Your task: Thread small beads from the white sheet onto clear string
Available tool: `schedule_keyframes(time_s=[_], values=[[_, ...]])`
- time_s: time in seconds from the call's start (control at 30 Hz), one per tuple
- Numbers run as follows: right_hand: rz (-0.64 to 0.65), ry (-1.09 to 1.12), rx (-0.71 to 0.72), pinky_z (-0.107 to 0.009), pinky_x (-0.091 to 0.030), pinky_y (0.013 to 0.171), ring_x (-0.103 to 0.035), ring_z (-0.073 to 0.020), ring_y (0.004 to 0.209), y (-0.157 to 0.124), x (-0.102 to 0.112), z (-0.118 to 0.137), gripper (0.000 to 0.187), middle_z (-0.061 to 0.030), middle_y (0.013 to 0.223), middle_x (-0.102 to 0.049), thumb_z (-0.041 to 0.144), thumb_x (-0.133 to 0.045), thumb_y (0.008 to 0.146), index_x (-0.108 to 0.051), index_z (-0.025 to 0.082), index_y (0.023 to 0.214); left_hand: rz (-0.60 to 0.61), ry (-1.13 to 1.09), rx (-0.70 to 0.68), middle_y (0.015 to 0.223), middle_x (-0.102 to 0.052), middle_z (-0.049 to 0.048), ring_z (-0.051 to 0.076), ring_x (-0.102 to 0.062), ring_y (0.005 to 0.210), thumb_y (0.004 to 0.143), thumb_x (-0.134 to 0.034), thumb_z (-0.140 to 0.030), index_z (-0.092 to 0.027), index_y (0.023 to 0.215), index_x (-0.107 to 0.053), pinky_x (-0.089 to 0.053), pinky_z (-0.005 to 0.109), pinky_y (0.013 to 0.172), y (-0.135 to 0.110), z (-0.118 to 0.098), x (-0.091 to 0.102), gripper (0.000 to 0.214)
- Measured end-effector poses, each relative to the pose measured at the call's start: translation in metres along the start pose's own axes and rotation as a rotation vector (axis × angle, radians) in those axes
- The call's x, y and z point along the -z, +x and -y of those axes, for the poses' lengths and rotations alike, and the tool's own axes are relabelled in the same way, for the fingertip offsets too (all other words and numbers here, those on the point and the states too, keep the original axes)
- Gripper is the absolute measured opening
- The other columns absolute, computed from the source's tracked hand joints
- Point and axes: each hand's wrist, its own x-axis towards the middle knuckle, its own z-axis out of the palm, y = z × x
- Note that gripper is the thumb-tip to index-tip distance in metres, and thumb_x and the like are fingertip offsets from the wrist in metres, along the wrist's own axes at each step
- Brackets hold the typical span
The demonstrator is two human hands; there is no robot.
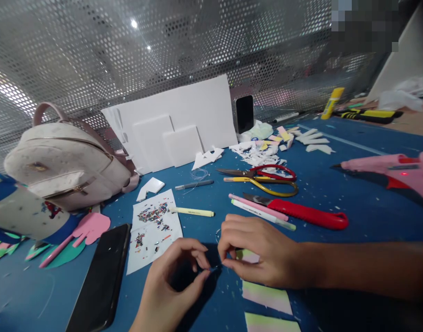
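My left hand (pixel 177 281) is closed in a pinch low in the middle of the view. A tiny dark sliver shows at its fingertips, too small to name. Close to its right, my right hand (pixel 255 249) also pinches, with thumb and forefinger together; what lies between them is hidden. A thin, clear loop shows just behind the right fingers. Under and below the right hand lie green-and-pink paper strips (pixel 267 296). Left of the hands, a white paper sheet (pixel 154 230) carries small heaps of shiny multicoloured beads or bits (pixel 152 213).
A black phone (pixel 99 276), pink backpack (pixel 66 161) and pale yellow pen (pixel 194 212) lie leftward. Scissors (pixel 260 177), a red-handled cutter (pixel 308 214) and a pink glue gun (pixel 387 168) lie rightward. White boards (pixel 204 106) stand behind, near foam scraps (pixel 256 153).
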Motion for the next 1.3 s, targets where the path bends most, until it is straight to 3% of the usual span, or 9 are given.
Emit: schedule_keyframes(time_s=[0.33, 0.67, 1.03, 1.3], values=[[0.021, -0.014, -0.011, -0.025, -0.035, 0.07, -0.049, -0.0136, 0.078, -0.002, 0.0, -0.001, 0.006, -0.001, 0.08, -0.058, 0.012, -0.06, 0.092, -0.062, 0.014, 0.087, 0.031, -0.015, 0.012, 0.086, -0.07, -0.0011, 0.013, -0.066, 0.079, 0.089, -0.066, -0.008, -0.023, 0.106, -0.062, -0.056, 0.022, 0.073, 0.002, 0.0, 0.002, 0.023], [0.014, -0.029, -0.007, -0.025, -0.035, 0.068, -0.049, -0.0136, 0.076, -0.001, -0.001, -0.001, 0.007, -0.0009, 0.078, -0.058, 0.011, -0.06, 0.091, -0.063, 0.014, 0.086, -0.073, -0.127, 0.053, 0.084, -0.072, 0.0002, 0.014, -0.068, 0.078, 0.086, -0.067, -0.008, -0.021, 0.1, -0.067, -0.056, 0.023, 0.075, 0.0, -0.005, -0.009, 0.019], [0.06, -0.172, 0.091, -0.028, -0.033, 0.066, -0.047, -0.0157, 0.072, -0.002, -0.004, 0.001, 0.012, -0.0016, 0.078, -0.063, 0.016, -0.057, 0.095, -0.066, 0.016, 0.088, 0.042, -0.076, 0.133, 0.078, -0.074, 0.0006, 0.016, -0.07, 0.073, 0.087, -0.072, -0.016, -0.02, 0.095, -0.069, -0.054, 0.024, 0.071, 0.0, -0.004, -0.007, 0.009], [0.058, -0.209, 0.139, -0.029, -0.033, 0.066, -0.047, -0.0169, 0.074, -0.003, -0.005, 0.0, 0.012, -0.0027, 0.081, -0.064, 0.02, -0.057, 0.098, -0.066, 0.017, 0.091, 0.023, -0.096, 0.168, 0.071, -0.071, -0.0013, 0.015, -0.066, 0.067, 0.087, -0.077, -0.023, -0.02, 0.091, -0.066, -0.05, 0.024, 0.067, 0.0, -0.003, -0.011, 0.012]])
